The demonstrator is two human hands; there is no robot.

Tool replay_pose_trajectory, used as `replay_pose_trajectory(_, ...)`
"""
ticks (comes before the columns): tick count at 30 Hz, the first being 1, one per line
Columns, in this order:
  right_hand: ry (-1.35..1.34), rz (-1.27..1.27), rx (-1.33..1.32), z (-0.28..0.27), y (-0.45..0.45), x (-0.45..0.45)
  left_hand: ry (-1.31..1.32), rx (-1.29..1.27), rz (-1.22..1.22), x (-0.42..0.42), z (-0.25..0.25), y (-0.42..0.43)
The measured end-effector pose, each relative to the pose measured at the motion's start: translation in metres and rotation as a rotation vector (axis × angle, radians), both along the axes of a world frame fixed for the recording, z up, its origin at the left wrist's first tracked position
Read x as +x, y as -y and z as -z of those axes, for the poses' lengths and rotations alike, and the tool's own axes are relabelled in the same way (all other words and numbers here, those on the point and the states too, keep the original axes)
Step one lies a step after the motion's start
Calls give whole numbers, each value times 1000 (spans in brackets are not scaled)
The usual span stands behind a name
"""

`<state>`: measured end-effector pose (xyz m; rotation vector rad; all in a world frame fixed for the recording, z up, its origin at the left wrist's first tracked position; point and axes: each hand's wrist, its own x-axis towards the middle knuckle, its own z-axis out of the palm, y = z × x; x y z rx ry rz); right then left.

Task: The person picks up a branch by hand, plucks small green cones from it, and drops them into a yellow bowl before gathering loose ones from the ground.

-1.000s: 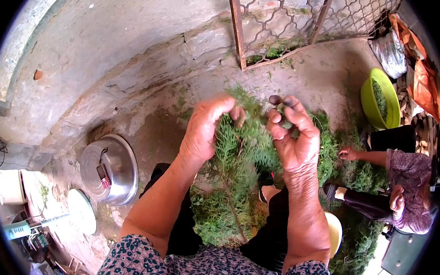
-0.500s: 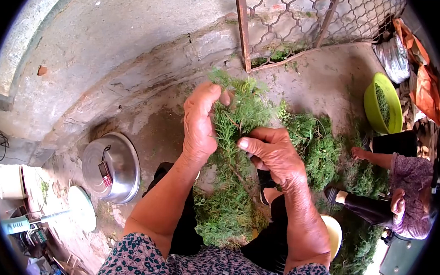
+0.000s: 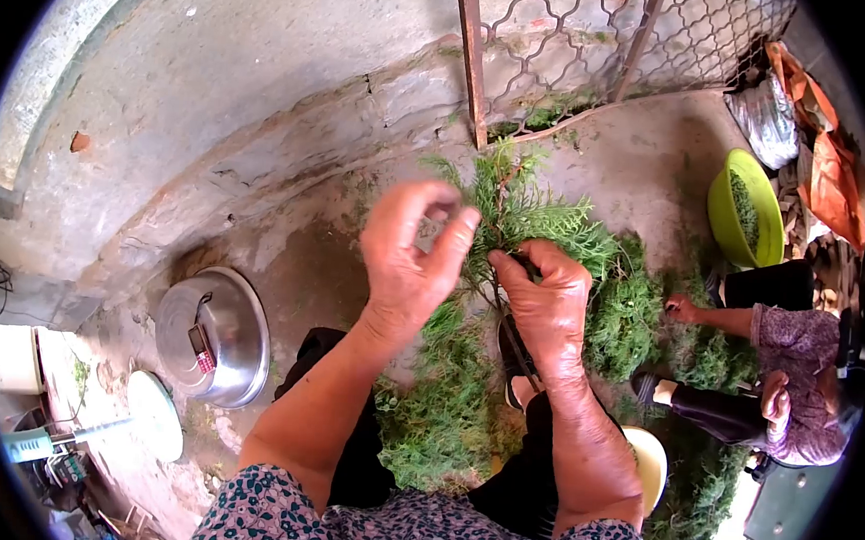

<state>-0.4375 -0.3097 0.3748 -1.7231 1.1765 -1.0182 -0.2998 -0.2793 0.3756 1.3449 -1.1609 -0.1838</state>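
Observation:
A leafy evergreen branch (image 3: 552, 223) is pinched in my right hand (image 3: 548, 301) between thumb and fingers. Its thin bare stem runs down past my wrist toward my leg, while feathery green sprays stick out above and to the right. My left hand (image 3: 409, 259) is just left of the branch, slightly blurred. Its fingers are curved, with a gap between them and the thumb, and nothing shows in it. Below my hands, between my legs, lies a heap of cut green sprays (image 3: 445, 408).
An upturned metal basin (image 3: 244, 329) with a phone (image 3: 201, 346) on it stands at left. At right, a seated person (image 3: 799, 367) reaches toward a pile of evergreen branches (image 3: 631, 315). Beyond is a green bowl (image 3: 773, 215) of plucked leaves. A metal lattice (image 3: 561, 52) leans against the wall.
My left hand has come away from the foliage, its thumb now apart from the fingers. The branch in my right hand has swung right and its stem shows more clearly.

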Motion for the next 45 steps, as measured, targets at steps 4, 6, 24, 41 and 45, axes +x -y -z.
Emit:
replay_pose_trajectory(4, -105, -13, -137, -3, -3, 1, -394, 265, 248, -17, 11, -1)
replay_pose_trajectory(6, -163, -7, -196, 0, -6, 3, -541, 253, 286, -18, 10, 0)
replay_pose_trajectory(24, 283, 51, -71, -12, 8, -13, -533, 288, 356, -10, 17, 0)
replay_pose_trajectory(41, 659, -98, 474, -8, 12, -9, -351, 276, 373, -19, 6, -2)
replay_pose_trajectory(45, 880, -111, 534, -16, 16, -12, -681, 348, 371, -13, 10, -1)
